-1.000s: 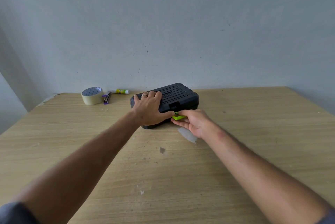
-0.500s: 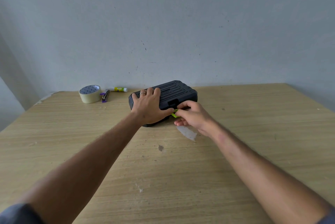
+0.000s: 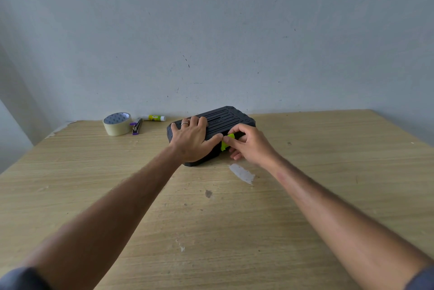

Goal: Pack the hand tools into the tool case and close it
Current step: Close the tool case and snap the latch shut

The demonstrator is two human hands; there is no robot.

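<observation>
While left hand point(image 3: 190, 139) presses flat, closed tool case point(image 3: 225, 120) angled far-right, right hand point(image 3: 249, 146) pinching green latch point(image 3: 226, 142)

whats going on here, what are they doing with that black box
A person is closing a black tool case on a wooden table. The lid is down; the left hand lies flat on top, pressing it, while the right hand pinches the green latch at the front edge. A tape roll, a stapler and a glue stick lie apart near the wall.
</observation>
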